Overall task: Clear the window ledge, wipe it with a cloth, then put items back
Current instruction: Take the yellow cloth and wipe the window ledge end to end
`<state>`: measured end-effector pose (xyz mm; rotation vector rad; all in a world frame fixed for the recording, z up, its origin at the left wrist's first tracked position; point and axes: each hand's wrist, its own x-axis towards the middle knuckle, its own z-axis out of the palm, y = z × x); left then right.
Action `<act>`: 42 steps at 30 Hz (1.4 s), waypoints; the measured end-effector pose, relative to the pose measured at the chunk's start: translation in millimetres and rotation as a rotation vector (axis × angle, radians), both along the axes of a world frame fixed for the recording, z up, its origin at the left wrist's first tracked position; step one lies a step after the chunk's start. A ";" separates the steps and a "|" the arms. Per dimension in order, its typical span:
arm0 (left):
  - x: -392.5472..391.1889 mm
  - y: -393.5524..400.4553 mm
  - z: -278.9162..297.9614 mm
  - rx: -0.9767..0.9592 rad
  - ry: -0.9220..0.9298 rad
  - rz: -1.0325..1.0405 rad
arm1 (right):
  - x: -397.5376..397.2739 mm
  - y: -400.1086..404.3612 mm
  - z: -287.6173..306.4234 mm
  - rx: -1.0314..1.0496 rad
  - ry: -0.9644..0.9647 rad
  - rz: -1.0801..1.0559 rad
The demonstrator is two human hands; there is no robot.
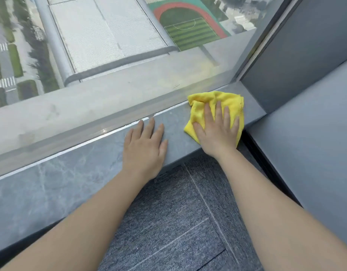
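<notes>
A grey marbled window ledge (71, 173) runs from lower left to the right corner under the glass. A crumpled yellow cloth (227, 100) lies on the ledge near its right end. My right hand (217, 132) presses flat on the cloth, fingers spread over it. My left hand (145, 145) rests flat on the bare ledge just left of the cloth, palm down, fingers apart, holding nothing. No other items stand on the visible ledge.
The window glass (110, 55) rises directly behind the ledge. A grey wall panel (295, 55) closes the right corner, with a grey slab (315, 143) below it. Grey carpet tiles (178, 222) cover the floor beneath my arms.
</notes>
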<state>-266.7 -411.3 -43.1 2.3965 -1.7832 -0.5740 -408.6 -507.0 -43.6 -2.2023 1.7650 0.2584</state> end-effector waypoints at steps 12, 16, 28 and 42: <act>-36.2 -17.9 6.4 -0.065 -0.034 0.251 | -46.5 -7.2 -6.0 -0.077 -0.137 0.582; -53.4 -28.8 5.3 -0.133 -0.017 0.191 | -72.2 -25.0 -10.1 -0.131 -0.104 0.389; -60.7 -35.7 -3.4 -0.156 -0.039 0.149 | -47.9 -82.2 -7.1 -0.101 -0.064 0.062; -64.1 -30.6 9.6 -0.173 0.277 0.179 | -68.9 -10.6 -1.8 0.028 -0.321 0.517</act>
